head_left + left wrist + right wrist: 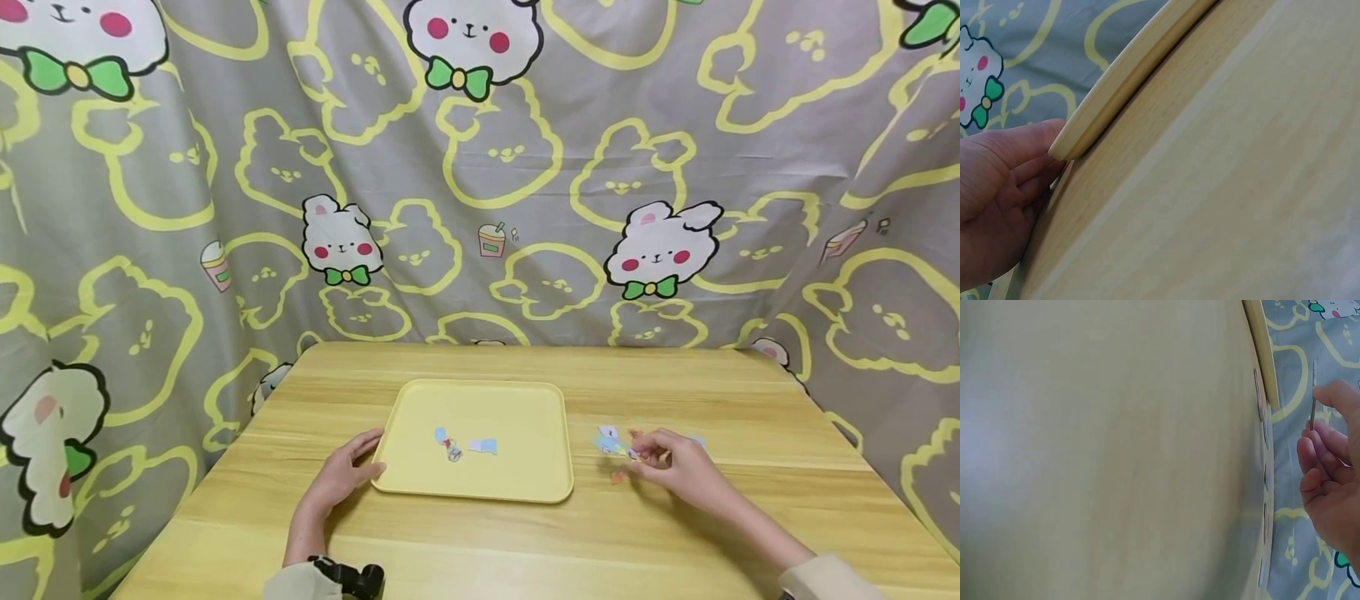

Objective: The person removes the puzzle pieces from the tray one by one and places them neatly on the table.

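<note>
A yellow tray [517, 408] lies flat on the table, bearing joined puzzle pieces [453, 450] at its middle-left and a pink-and-blue puzzle piece [483, 447] beside them. My left hand [347, 471] rests at the tray's left edge, its thumb touching the rim and its relaxed fingers along the outer side. To the right of the tray, my right hand [678, 465] pinches a flat puzzle piece [1314, 400] between thumb and fingers, above the table. Other loose puzzle pieces [609, 442] lie around it, partly hidden by the hand.
The wooden table [480, 550] extends around the tray. Hanging cloth [540, 275] printed with cartoon animals encloses its back and sides. A small orange piece [618, 477] lies near the right hand, and a blue piece [699, 440] shows beyond it.
</note>
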The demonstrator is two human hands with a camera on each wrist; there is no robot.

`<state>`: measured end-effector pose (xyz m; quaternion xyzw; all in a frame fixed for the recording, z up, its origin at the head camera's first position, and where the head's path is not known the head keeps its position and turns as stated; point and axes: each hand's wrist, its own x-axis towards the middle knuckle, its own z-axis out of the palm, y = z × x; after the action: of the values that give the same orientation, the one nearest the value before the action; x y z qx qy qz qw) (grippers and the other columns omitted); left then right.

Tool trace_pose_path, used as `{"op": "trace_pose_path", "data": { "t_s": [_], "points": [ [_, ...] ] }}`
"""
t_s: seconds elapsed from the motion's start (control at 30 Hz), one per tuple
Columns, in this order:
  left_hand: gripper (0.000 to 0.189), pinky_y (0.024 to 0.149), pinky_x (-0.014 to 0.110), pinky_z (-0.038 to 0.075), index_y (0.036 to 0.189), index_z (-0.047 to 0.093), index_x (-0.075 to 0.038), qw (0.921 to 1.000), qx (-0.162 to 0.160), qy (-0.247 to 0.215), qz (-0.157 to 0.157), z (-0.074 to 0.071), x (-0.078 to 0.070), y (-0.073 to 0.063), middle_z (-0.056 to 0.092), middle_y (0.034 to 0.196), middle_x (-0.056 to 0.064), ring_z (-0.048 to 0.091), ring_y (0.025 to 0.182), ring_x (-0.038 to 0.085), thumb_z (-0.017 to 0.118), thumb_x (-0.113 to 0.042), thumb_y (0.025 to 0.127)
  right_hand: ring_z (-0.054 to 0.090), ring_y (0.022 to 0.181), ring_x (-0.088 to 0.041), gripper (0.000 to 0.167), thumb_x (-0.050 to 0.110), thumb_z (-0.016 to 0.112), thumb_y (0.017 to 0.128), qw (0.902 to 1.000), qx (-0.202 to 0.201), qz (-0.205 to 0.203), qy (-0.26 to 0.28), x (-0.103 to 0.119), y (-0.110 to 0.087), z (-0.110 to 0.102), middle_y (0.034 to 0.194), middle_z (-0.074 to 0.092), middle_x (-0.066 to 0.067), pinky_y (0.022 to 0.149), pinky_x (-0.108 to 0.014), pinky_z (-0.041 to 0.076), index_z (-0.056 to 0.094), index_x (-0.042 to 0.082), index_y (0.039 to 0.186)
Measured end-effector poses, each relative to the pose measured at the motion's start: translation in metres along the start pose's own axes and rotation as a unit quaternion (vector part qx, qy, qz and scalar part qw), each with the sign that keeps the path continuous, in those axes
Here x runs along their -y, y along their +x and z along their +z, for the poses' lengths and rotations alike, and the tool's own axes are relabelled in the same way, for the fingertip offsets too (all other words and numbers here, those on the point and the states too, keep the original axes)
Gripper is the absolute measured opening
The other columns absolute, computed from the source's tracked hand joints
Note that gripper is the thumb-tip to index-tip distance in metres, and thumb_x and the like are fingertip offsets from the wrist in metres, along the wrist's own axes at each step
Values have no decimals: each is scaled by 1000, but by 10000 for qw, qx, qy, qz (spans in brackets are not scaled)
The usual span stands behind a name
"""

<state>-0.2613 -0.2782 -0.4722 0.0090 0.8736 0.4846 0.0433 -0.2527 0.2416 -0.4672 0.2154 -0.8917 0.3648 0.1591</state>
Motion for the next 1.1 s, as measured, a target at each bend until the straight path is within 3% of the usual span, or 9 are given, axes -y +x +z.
{"op": "trace_pose_path", "data": {
  "t_s": [0.17,0.57,1.1],
  "points": [
    [61,119,57,24,149,41,-8,10000,-5,-2,14,-1,0,1,49,148,17,29,147,39,65,-10,93,50,68,7,16,5,80,76,9999,-29,-148,-34,-5,-8,-9,78,60,10,54,-17,46,70,7,88],
    [61,120,58,22,148,42,-9,10000,17,33,10,-2,3,2,49,148,17,28,147,39,66,-12,92,49,68,7,13,9,78,79,9984,260,486,-83,-18,-25,-28,75,57,12,58,-17,48,70,9,89],
    [61,120,58,21,148,42,-9,10000,44,77,5,0,2,3,49,148,17,28,147,39,66,-12,92,46,66,8,13,10,79,80,9975,498,452,-237,-27,-33,-33,75,57,11,55,-16,44,69,8,89]
  ]
}}
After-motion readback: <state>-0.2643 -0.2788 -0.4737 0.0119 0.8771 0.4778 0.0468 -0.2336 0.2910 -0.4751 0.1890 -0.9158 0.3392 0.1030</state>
